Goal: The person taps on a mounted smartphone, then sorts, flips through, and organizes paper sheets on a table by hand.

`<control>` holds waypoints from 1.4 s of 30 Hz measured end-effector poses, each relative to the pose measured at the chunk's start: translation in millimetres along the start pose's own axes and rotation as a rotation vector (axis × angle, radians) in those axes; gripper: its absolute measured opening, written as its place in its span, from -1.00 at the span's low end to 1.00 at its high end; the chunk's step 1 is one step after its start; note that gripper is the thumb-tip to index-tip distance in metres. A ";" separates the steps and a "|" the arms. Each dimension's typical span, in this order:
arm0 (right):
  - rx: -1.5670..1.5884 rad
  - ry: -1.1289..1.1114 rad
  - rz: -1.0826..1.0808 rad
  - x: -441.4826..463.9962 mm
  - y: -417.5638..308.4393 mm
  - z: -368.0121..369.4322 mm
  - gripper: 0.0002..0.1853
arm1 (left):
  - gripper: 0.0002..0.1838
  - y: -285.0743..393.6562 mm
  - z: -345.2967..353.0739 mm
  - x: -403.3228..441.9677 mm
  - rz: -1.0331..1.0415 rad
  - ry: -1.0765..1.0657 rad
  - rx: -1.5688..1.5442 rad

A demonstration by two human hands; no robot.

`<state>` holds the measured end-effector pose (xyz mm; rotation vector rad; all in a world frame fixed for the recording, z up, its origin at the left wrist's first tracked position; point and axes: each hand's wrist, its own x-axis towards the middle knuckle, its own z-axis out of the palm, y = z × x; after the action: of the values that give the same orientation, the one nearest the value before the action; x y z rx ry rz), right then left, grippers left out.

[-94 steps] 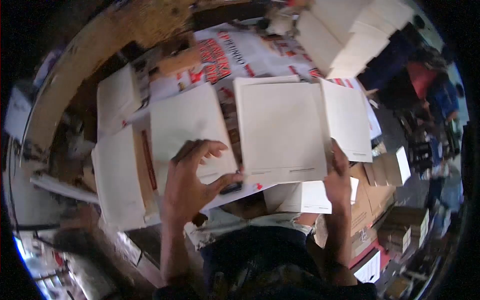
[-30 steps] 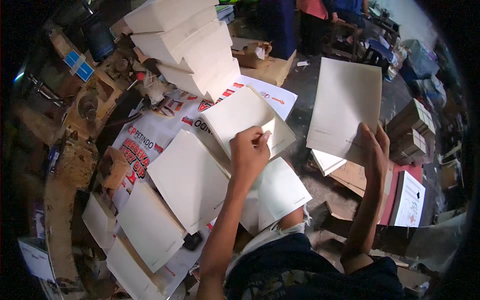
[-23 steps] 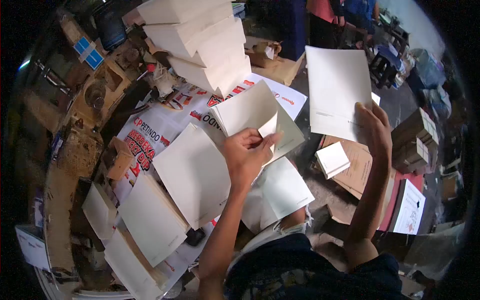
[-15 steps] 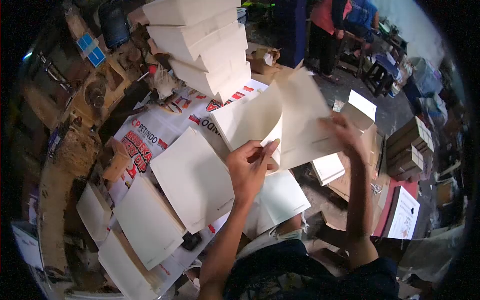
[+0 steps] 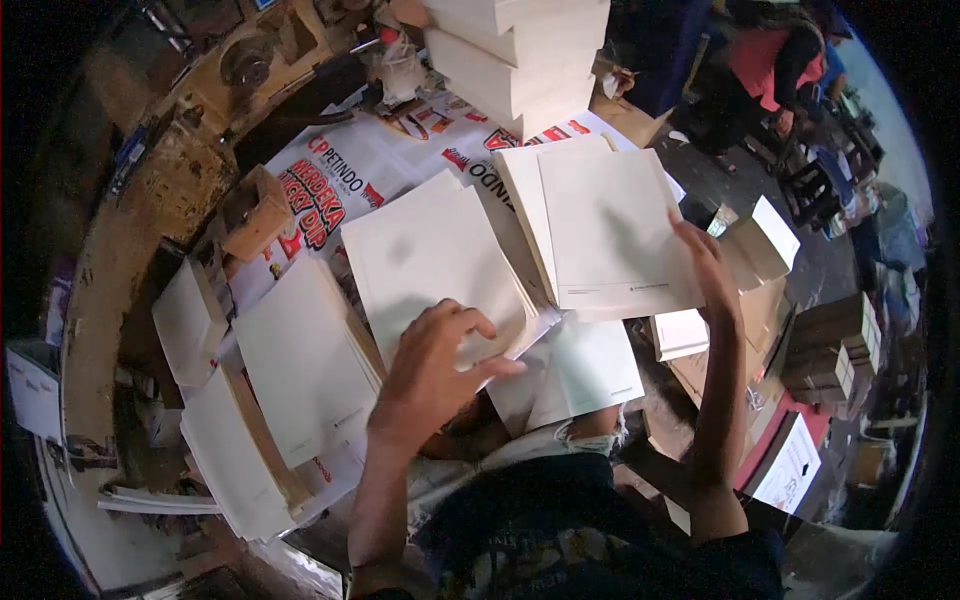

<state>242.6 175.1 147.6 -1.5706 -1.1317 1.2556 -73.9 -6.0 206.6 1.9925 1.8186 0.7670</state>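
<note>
My right hand (image 5: 708, 262) grips the right edge of a cream paper sheet (image 5: 615, 225), which bears small print along its lower edge. That sheet lies over the rightmost paper stack (image 5: 530, 205), slightly askew; whether more than one sheet is in the hand cannot be told. My left hand (image 5: 435, 365), fingers curved and apart, hovers over the lower corner of the neighbouring paper stack (image 5: 425, 260) and holds nothing. Further left lie another paper stack (image 5: 300, 360) and a lower one (image 5: 235, 460). A pale sheet (image 5: 595, 370) rests by my lap.
Tall piles of paper (image 5: 520, 70) stand at the back of the printed banner (image 5: 340, 170). A small wooden block (image 5: 258, 215) sits at the left. Brown bundles (image 5: 835, 345) and a red board (image 5: 790, 435) are on the right. Another person (image 5: 765, 75) is in the background.
My right hand has brought the sheet down over the rightmost stack. My left hand has let go of the paper's corner, moved left and opened. The view has shifted.
</note>
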 end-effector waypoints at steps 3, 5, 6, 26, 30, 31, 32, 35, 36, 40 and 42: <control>-0.167 -0.177 -0.203 -19.1 -15.3 9.7 -0.45 | -0.76 -15.6 -7.9 -8.4 -0.202 -0.036 -0.430; -0.303 -0.187 -0.363 -20.8 -14.3 11.2 -0.60 | -0.77 -8.8 -12.6 -15.2 -0.253 0.078 -0.521; -0.307 -0.194 -0.372 -22.5 -14.7 10.7 -0.60 | -0.77 -4.4 -15.8 -17.6 -0.310 0.183 -0.613; -0.659 -0.371 -0.600 -98.0 8.6 122.1 -0.36 | -0.55 -52.5 -73.3 -112.1 -0.327 0.106 0.111; 0.214 -0.401 0.114 -107.0 -14.2 135.1 -0.34 | -0.64 -83.7 -75.1 -134.4 -0.262 0.185 -0.099; -0.006 -0.395 -0.167 -106.7 -2.1 134.8 -0.35 | -0.71 -82.5 -80.9 -140.1 -0.378 0.187 -0.185; -0.222 -0.376 -0.450 -104.5 2.3 136.4 -0.35 | -0.78 -81.0 -87.2 -144.3 -0.488 0.189 -0.270; -0.150 -0.516 -0.403 -123.7 -34.6 145.9 -0.43 | -0.84 -91.7 -95.7 -176.8 -0.522 0.636 -0.478; 0.007 -0.525 -0.318 -124.7 -34.1 147.2 -0.46 | -0.77 -101.0 -97.8 -195.6 -0.514 0.759 -0.637; 0.063 -0.550 -0.150 -146.6 -29.5 179.3 -0.36 | -0.65 -148.5 -78.6 -233.6 -0.494 1.075 -0.522; 0.140 -0.784 -0.225 -160.3 -11.5 215.8 -0.25 | -0.64 -144.7 -80.6 -228.4 -0.706 0.900 -0.167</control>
<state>12.3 36.7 161.5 -0.8068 -1.5928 1.8046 -246.6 -221.8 149.8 0.7637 2.5508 1.6147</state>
